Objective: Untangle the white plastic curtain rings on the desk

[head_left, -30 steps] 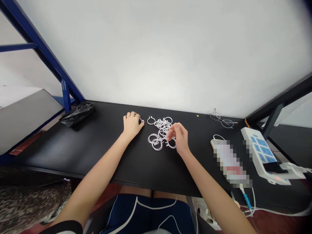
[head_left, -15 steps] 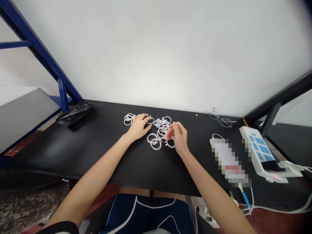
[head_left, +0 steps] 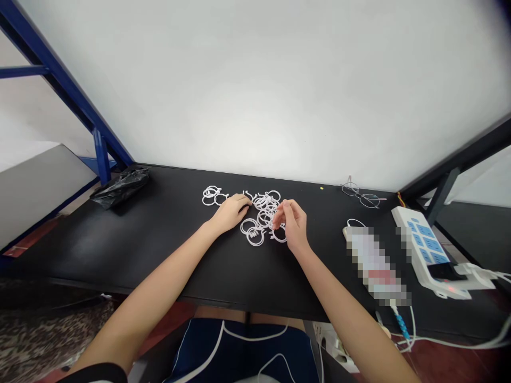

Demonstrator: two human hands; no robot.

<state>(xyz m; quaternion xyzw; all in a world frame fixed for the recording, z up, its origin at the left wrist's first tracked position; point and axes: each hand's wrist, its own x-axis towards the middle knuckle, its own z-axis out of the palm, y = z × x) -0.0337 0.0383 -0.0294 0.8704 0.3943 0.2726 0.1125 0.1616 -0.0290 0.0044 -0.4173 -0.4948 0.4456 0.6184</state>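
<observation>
A heap of several white plastic rings (head_left: pixel 263 215) lies on the black table (head_left: pixel 159 250) near the wall. A smaller bunch of white rings (head_left: pixel 211 195) lies to its left. My left hand (head_left: pixel 231 210) rests on the table between the two groups, fingers curled, its fingertips touching a ring at the heap's left edge. My right hand (head_left: pixel 293 223) hovers over the heap's right side, thumb and fingers pinched on a white ring.
A crumpled black plastic bag (head_left: pixel 120 186) lies at the far left. Eyeglasses (head_left: pixel 361 195) sit by the wall on the right. A white power strip (head_left: pixel 429 250) with cables and a blurred object (head_left: pixel 375 263) occupy the right side. A blue metal frame (head_left: pixel 80 111) rises at left.
My left hand moved right from the smaller bunch of rings, which it uncovered, to the main heap's left edge. My right hand stayed pinched over the heap's right side.
</observation>
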